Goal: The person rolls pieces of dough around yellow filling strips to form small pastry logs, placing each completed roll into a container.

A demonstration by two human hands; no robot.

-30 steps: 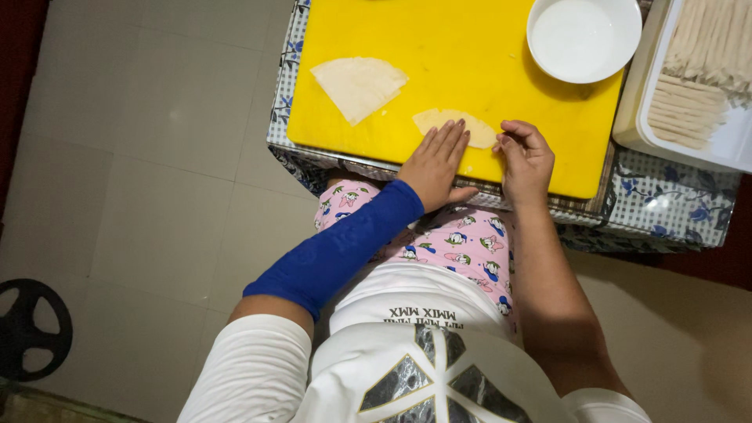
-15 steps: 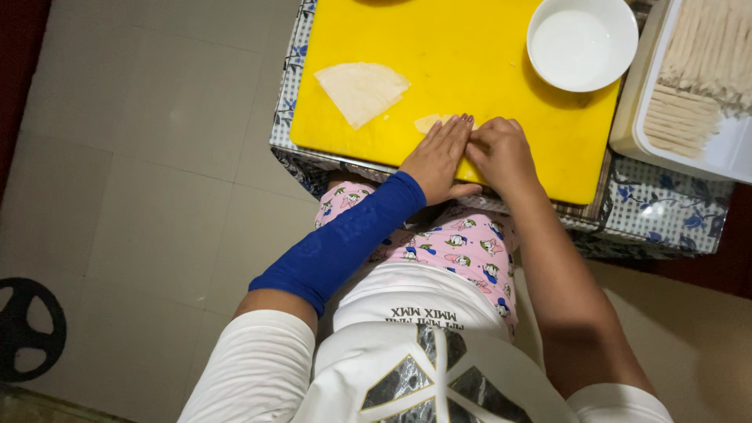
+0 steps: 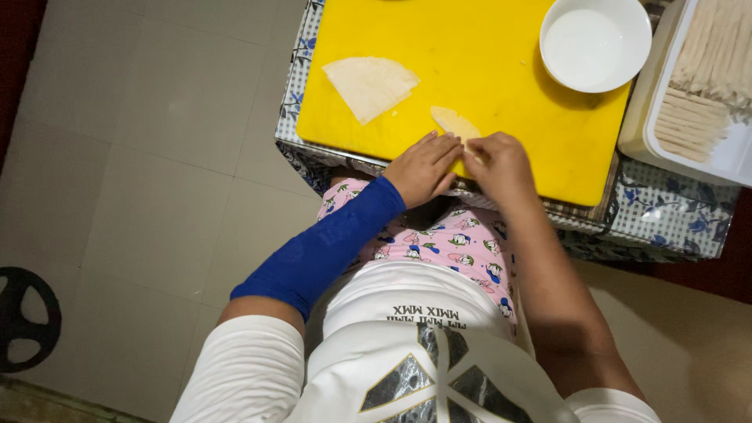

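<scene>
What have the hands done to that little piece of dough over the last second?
The right hand has closed in beside the left hand, and both now press on the small wrapper, covering more of it than before; only its far end shows. The folded wrapper, white bowl and tray of rolled sticks stayed where they were on and beside the yellow board.

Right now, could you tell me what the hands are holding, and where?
Both hands, left and right, press the near end of a pale wrapper.
</scene>
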